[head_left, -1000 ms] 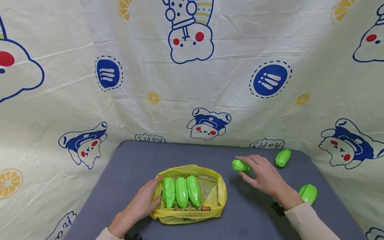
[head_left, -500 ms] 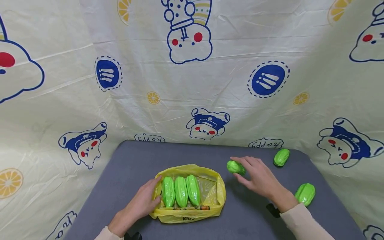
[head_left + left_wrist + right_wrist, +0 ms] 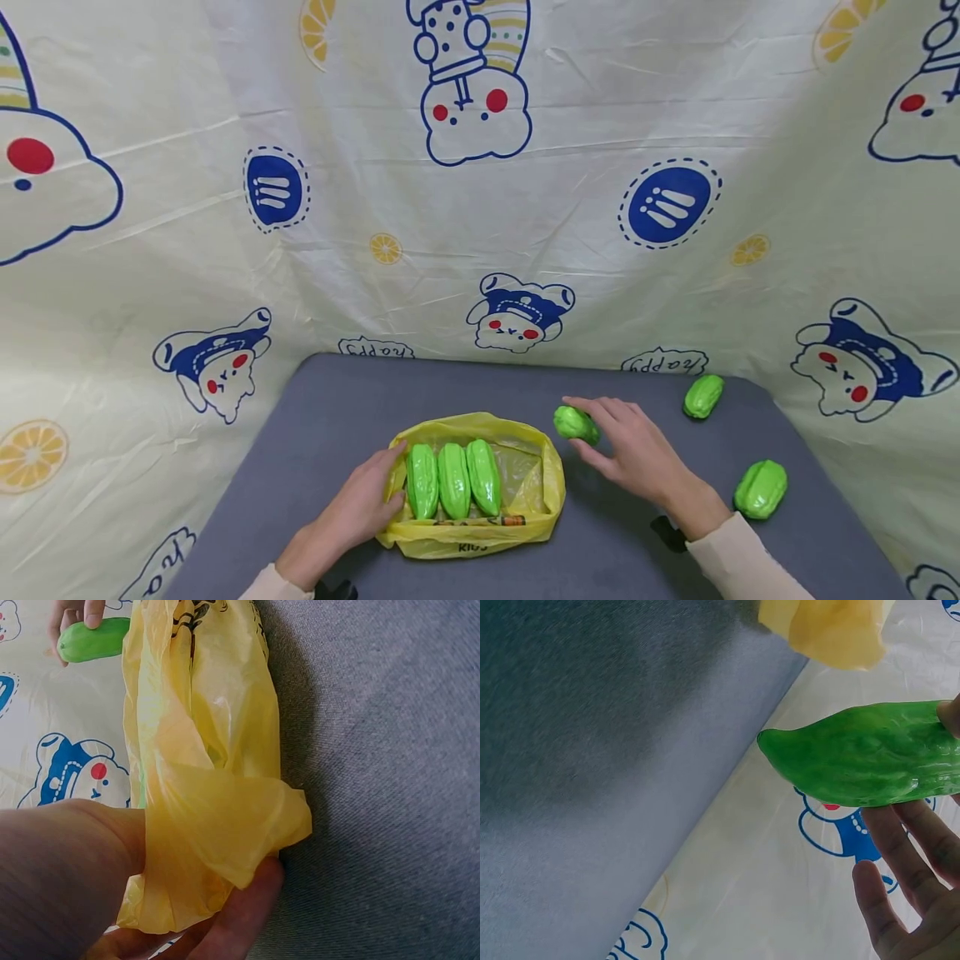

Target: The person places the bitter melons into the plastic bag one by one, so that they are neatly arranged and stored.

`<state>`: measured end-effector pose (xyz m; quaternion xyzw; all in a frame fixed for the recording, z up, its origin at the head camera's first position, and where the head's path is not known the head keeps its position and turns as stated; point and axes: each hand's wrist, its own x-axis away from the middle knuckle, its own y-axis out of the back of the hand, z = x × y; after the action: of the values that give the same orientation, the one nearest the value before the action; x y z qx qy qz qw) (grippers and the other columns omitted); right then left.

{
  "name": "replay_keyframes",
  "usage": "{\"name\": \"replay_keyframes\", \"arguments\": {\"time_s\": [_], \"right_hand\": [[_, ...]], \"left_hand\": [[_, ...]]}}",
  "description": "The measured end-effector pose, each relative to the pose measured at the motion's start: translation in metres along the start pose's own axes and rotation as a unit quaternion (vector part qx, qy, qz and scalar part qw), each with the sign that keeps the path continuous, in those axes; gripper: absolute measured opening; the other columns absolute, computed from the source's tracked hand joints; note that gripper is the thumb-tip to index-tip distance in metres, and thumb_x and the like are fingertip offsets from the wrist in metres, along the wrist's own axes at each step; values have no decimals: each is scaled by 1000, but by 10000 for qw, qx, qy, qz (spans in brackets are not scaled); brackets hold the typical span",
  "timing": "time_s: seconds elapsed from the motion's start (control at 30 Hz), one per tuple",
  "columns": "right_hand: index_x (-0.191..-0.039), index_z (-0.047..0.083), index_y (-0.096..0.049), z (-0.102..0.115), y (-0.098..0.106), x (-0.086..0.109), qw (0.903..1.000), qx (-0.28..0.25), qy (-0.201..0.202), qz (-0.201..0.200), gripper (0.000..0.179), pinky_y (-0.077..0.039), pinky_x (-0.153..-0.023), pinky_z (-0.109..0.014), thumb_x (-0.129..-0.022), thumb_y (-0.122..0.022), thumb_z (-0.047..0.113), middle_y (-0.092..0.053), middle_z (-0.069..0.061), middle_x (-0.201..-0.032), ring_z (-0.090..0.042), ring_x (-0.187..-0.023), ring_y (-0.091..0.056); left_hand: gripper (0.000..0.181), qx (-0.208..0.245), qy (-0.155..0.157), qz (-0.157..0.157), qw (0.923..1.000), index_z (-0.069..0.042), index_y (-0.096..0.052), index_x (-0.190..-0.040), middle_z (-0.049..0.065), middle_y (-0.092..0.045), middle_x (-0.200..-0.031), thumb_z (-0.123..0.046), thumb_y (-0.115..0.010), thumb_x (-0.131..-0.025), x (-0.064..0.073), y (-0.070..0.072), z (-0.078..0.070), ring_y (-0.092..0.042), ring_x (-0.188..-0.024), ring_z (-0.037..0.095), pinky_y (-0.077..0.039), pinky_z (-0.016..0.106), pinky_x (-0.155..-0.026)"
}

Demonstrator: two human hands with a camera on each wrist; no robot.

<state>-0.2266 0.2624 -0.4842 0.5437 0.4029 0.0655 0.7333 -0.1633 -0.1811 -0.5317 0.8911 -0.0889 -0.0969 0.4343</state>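
My left hand (image 3: 365, 496) grips the left rim of a yellow plastic bag (image 3: 555, 500), with the plastic between thumb and fingers. In the left wrist view, folds of the bag (image 3: 225, 817) cover part of that hand. Three glossy green ridged gourds (image 3: 453, 481) lie side by side inside the bag's open mouth. Just right of the bag, my right hand (image 3: 637, 450) pinches another green gourd (image 3: 576, 424) between thumb and fingers, held above the table. The right wrist view shows this gourd (image 3: 855, 754) with its tapered tip pointing away from the palm.
Two more green gourds lie on the right of the grey table (image 3: 622, 550): one gourd (image 3: 703, 397) near the back edge, another gourd (image 3: 761, 489) beside my right forearm. A pale printed cloth (image 3: 585, 208) hangs behind and around the table.
My right hand has moved left with its gourd, closer to the bag's right rim. The left hand, the bag and the three gourds inside have stayed put.
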Motion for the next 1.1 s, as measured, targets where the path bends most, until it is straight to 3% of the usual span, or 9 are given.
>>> {"name": "replay_keyframes", "arguments": {"time_s": [0.07, 0.17, 0.43, 0.93, 1.1], "right_hand": [[-161, 19, -68, 3, 0, -3, 10000, 0, -11, 27, 71, -63, -103, -59, -97, -96, 30, -81, -6, -137, -28, -125, -77], [-161, 18, -67, 5, 0, -6, 10000, -9, -12, -5, 72, -63, -102, -58, -96, -97, 30, -80, -7, -140, -28, -127, -77], [-159, 15, -67, 12, -5, -14, 9996, -284, -23, -63, 70, -64, -101, -57, -96, -97, 27, -79, -7, -145, -29, -131, -77], [-159, 21, -67, 24, -10, -27, 9994, -353, 32, 53, 64, -65, -97, -50, -101, -93, 31, -78, -1, -141, -20, -125, -76], [-158, 20, -68, 24, -5, -29, 9993, -368, 28, -6, 62, -66, -95, -49, -101, -92, 30, -77, -1, -142, -19, -121, -75]], "left_hand": [[80, -48, -262, -69, 9996, 2, -51, -173, 31, -68, -155, 1, -78, -97, 0, -4, 10, -69, -144, 50, -61, 63, -117], [80, 3, -408, -89, 9991, 5, -50, -172, 34, -68, -153, 1, -76, -96, -1, -4, 13, -70, -141, 53, -61, 65, -114], [82, -71, 97, 69, 9999, 1, -52, -173, 27, -68, -159, 1, -83, -97, -1, 5, -5, -67, -149, 48, -57, 65, -122], [81, -46, 283, 135, 9995, 0, -51, -173, 27, -66, -161, 1, -81, -98, -1, 5, -8, -66, -151, 48, -57, 65, -123], [81, -37, 317, 237, 9992, -1, -51, -174, 25, -68, -158, -1, -81, -98, -1, 5, -8, -69, -147, 45, -60, 62, -117]]}}
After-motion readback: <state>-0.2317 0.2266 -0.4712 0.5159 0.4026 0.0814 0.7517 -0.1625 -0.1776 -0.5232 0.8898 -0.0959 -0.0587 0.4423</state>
